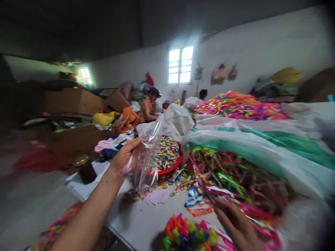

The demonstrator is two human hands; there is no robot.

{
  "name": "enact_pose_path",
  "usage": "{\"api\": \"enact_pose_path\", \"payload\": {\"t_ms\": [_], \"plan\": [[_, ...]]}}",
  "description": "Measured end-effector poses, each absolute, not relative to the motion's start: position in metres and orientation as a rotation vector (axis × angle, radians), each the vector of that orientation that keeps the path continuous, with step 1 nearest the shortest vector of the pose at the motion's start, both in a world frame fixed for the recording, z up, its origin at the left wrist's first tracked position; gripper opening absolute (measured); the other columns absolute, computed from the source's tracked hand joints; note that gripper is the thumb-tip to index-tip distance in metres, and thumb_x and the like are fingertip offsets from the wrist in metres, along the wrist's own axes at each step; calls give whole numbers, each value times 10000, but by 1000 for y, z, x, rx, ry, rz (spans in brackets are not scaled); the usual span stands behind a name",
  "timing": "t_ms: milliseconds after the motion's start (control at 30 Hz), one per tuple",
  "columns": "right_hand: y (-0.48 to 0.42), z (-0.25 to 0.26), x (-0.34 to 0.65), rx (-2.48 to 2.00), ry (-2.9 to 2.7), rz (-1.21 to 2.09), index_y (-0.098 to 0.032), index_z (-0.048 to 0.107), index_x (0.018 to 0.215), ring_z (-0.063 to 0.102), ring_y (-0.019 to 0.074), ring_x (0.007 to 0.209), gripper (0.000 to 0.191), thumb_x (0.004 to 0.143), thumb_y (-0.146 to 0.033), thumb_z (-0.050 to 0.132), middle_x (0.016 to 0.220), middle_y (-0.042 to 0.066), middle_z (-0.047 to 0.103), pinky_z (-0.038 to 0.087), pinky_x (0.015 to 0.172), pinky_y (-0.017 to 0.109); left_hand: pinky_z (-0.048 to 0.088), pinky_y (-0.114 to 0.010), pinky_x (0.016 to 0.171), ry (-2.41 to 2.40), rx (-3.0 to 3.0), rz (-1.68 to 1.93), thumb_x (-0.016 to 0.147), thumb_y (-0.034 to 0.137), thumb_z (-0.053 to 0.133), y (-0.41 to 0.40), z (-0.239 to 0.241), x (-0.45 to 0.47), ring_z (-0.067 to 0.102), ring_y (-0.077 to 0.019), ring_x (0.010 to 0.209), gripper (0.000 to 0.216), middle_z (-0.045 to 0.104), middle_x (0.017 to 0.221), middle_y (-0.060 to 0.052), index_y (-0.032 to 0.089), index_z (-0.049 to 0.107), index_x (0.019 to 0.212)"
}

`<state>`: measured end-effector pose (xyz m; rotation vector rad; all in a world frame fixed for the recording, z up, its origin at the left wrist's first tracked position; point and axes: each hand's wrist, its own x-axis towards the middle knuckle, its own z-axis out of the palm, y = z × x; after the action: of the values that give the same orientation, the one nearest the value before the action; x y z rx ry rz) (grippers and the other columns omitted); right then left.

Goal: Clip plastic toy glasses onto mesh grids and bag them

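My left hand is closed on a clear plastic bag, held up over the table with thumb and fingers pinching its edge. Behind the bag, a red basin is full of small multicoloured pieces. My right hand reaches low over colourful plastic strips, its fingers stretched out and slightly blurred; I see nothing gripped in it. Just left of its fingertips lie blue and white pieces. A cluster of bright star-like plastic pieces sits at the near table edge.
The white tabletop carries a dark cup at its left. A translucent white and green sheet borders the strips. Behind it rises a large colourful heap. Cardboard boxes and a seated person are farther back.
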<state>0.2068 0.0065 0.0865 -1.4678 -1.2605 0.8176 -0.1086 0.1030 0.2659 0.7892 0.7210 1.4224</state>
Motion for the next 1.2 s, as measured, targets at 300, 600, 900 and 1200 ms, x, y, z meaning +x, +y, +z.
{"api": "enact_pose_path", "payload": {"t_ms": [300,600,900,1200], "plan": [[47,152,154,-777,-795,1480,-214,594,1083,635,173,857,515,660,-463,748,1052,70,649,502,685,281,534,-170,586,586,867,1298,883,92,439,103,271,-8,610,-73,582,242,689,738,-32,119,644,758],[33,138,190,-884,-929,1147,-171,572,600,453,90,499,450,675,-603,671,538,-29,538,358,512,225,509,-207,632,679,998,1309,725,192,664,109,236,-6,600,-103,636,78,638,690,15,158,596,741],[50,173,224,-1198,-1386,293,-187,625,729,553,150,647,254,821,-411,550,697,18,644,401,629,258,473,-318,797,1088,1753,980,730,470,641,108,208,17,627,-215,911,417,686,985,-70,160,632,1008],[41,193,181,-1054,-1783,107,-186,476,520,451,102,537,378,880,-300,460,505,-31,490,385,697,273,456,-271,765,777,1614,903,737,479,668,84,220,44,605,-184,885,430,664,959,-60,146,635,1008]]}}
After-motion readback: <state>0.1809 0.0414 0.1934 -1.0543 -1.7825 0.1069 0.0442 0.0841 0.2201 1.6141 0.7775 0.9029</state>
